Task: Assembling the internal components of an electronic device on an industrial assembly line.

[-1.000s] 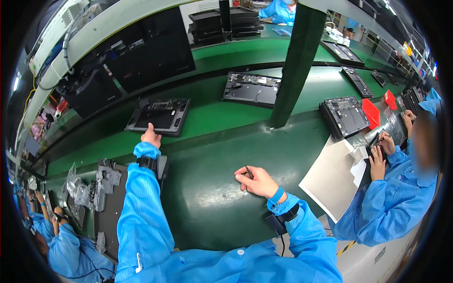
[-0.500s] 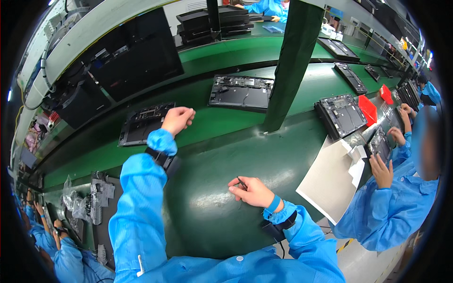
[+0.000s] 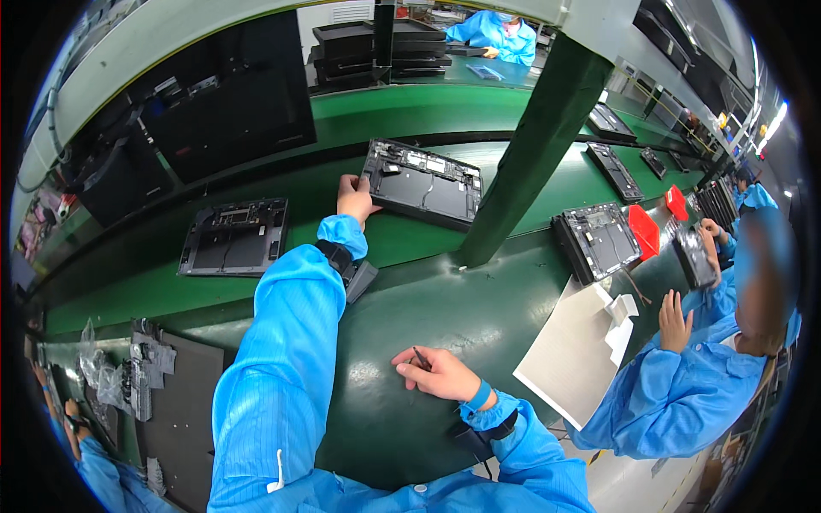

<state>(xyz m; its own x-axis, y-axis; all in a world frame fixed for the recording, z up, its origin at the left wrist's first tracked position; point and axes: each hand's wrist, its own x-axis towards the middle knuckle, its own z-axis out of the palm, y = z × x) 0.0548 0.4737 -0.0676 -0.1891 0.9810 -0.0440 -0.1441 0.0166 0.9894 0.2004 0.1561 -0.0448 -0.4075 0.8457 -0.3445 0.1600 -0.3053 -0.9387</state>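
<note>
My left hand (image 3: 356,202) reaches far forward and grips the near left corner of an opened laptop base (image 3: 432,186). Circuit boards and cables show inside this base, and it sits at a slant on the green surface, its right end close to the dark green post. Low over the bench in front of me, my right hand (image 3: 438,374) has its fingers closed around a slim dark tool (image 3: 419,357); its kind is too small to tell. Another opened laptop base (image 3: 235,238) lies to the left of my left hand.
The slanting post (image 3: 534,145) rises between bench and line. At right are a stacked laptop base (image 3: 599,244), a red bin (image 3: 643,231), a white sheet (image 3: 571,350) and a co-worker (image 3: 684,385). Dark foam board (image 3: 184,419) and clear plastic wrap (image 3: 103,376) lie left.
My left hand has moved right and forward from near the left laptop base and taken hold of the other, which now sits more slanted. My right hand still holds the tool.
</note>
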